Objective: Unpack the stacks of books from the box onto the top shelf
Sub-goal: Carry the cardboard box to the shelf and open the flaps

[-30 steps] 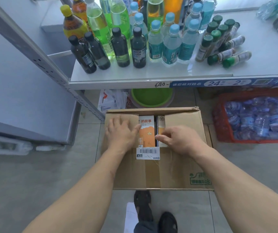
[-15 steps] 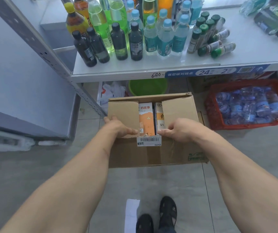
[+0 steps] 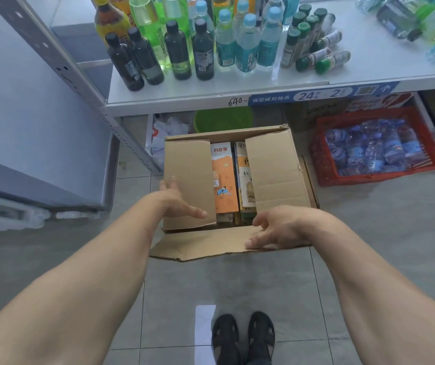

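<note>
box [image 3: 276, 177] sits on the floor at 12 o'clock from your feet, books [image 3: 224, 180] inside. your left hand [image 3: 176, 204] open at its left flap; right hand [image 3: 279, 227] open, resting on the near flap.

Two bare forearms extended forward and down, converging. Left hand [image 3: 176, 201]: open, palm turned inward, fingers spread, thumb pointing right, nothing gripped. Right hand [image 3: 279, 227]: palm down, fingers loosely extended leftward, slightly blurred, nothing gripped. Both feet in dark sandals [image 3: 242, 338], side by side below.
</note>
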